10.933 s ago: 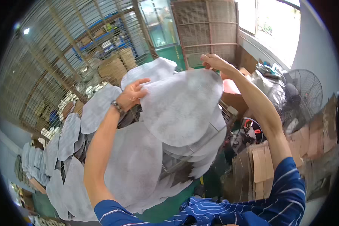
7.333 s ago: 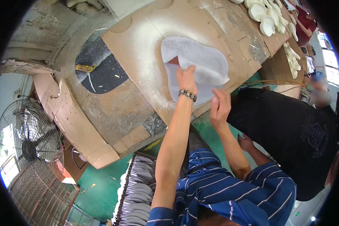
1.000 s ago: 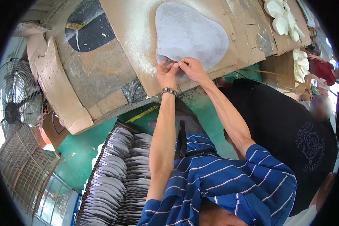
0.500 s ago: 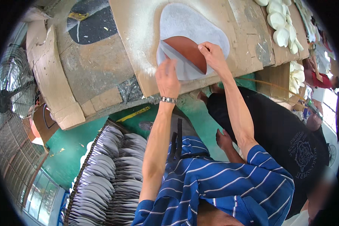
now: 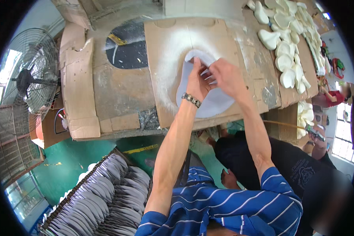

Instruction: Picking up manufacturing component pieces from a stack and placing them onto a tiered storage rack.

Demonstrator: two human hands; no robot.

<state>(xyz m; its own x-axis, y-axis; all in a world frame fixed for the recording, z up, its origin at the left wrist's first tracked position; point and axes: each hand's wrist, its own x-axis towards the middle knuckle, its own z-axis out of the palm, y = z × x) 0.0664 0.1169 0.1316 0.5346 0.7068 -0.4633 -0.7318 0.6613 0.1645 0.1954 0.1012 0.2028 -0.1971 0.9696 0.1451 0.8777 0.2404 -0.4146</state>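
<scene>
A pale grey, rounded sheet (image 5: 216, 104) lies on powder-dusted cardboard, its far edge curled up and showing a little reddish brown underneath. At that curl is my left hand (image 5: 198, 82), the thumb stretched along the sheet and the other fingers bent but apart. A beaded bracelet (image 5: 191, 100) circles my left wrist. My right hand (image 5: 229, 78) is closed just beside it, fingers bent toward the left hand over the sheet. Its fingertips are partly hidden, so what they pinch cannot be made out.
Cream moulded seat-shaped pieces (image 5: 284, 63) cover the table's right side. A dark oval patch (image 5: 129, 53) lies at the left, near a large fan (image 5: 25, 80). Below stands a rack of grey curved pieces (image 5: 94, 196). A person in black (image 5: 263, 157) is close on my right.
The lifted, folded-back part of the sheet now lies flatter, with little brown showing. Both hands have moved to its far end and come together. The view has shifted.
</scene>
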